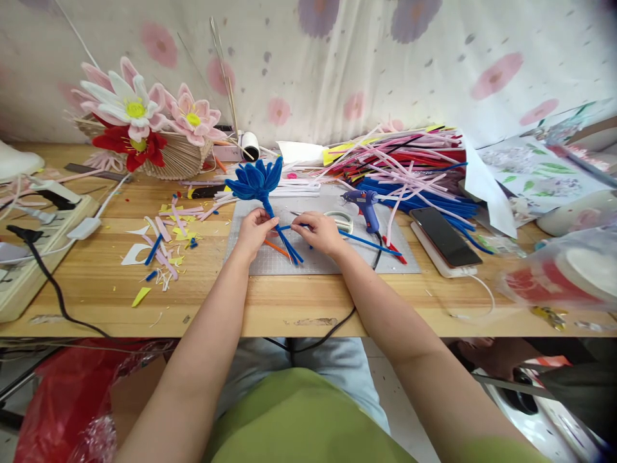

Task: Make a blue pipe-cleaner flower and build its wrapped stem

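My left hand (pixel 254 231) pinches the stem of a blue pipe-cleaner flower (pixel 256 180) just below its petals, holding it upright over the grey cutting mat (pixel 395 260). My right hand (pixel 321 233) grips a loose blue pipe cleaner (pixel 369 242) that runs from the stem out to the right across the mat. Several blue stem ends (pixel 292 251) splay down below my left hand, over an orange pipe cleaner (pixel 276 247).
A blue glue gun (pixel 365 204) and tape roll (pixel 343 220) lie behind my right hand. A pile of pipe cleaners (pixel 409 167) and a phone (pixel 444 236) sit right. Finished flowers (pixel 139 122), scraps (pixel 164 241) and a power strip (pixel 29 251) are left.
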Motion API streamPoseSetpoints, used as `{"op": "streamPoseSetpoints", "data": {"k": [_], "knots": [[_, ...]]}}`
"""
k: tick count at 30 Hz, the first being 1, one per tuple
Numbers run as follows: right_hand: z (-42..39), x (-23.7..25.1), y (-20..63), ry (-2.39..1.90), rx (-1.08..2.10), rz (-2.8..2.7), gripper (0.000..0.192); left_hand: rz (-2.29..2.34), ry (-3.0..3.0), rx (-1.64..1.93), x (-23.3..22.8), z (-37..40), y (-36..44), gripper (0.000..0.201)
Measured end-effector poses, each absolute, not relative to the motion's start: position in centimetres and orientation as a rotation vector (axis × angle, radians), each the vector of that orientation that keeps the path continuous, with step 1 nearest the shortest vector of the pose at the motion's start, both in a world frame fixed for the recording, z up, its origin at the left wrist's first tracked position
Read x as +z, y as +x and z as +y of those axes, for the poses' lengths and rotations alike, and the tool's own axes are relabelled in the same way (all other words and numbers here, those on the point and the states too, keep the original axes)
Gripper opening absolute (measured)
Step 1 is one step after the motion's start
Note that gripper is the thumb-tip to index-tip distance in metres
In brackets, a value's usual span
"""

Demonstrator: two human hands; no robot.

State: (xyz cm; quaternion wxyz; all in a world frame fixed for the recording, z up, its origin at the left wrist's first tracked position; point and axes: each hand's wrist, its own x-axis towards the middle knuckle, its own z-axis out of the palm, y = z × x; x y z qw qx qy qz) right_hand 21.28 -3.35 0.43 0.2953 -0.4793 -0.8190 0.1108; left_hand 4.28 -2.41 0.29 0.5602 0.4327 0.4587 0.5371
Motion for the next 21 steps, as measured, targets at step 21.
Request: {"op": "streamPoseSetpoints", "data": {"k": [21], "knots": [[-3.34,0.6,21.52,-1.338,0.253,-2.212,0.024,1.067,1.114,1.176,0.28,-2.74,4.22,0.032]]}}
